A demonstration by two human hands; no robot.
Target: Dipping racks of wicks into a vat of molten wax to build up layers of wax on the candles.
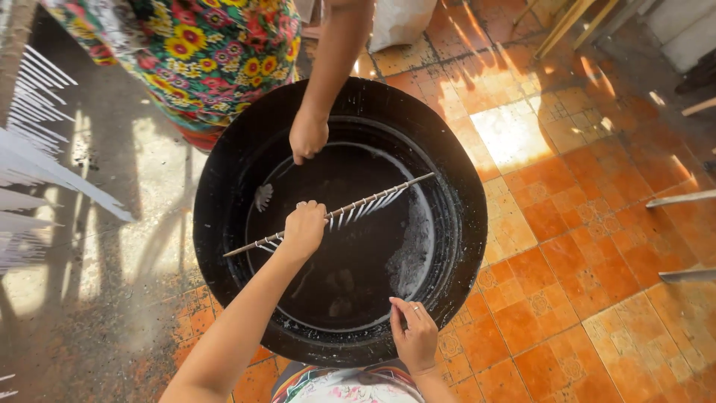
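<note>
One package only: a white sack (399, 21) stands on the floor at twelve o'clock, its top cut off by the frame edge.

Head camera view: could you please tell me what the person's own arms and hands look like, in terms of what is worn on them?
Both arms are bare to the frame edge, with no sleeves or gloves. The left hand wears nothing visible. The right hand has a thin, pale ring on one finger. No watch or bracelet shows on either wrist.

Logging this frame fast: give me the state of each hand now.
Left hand: closed around the thin stick strung with white strips, over the black basin.
Right hand: holding nothing, fingers resting on the basin's near rim.
</note>
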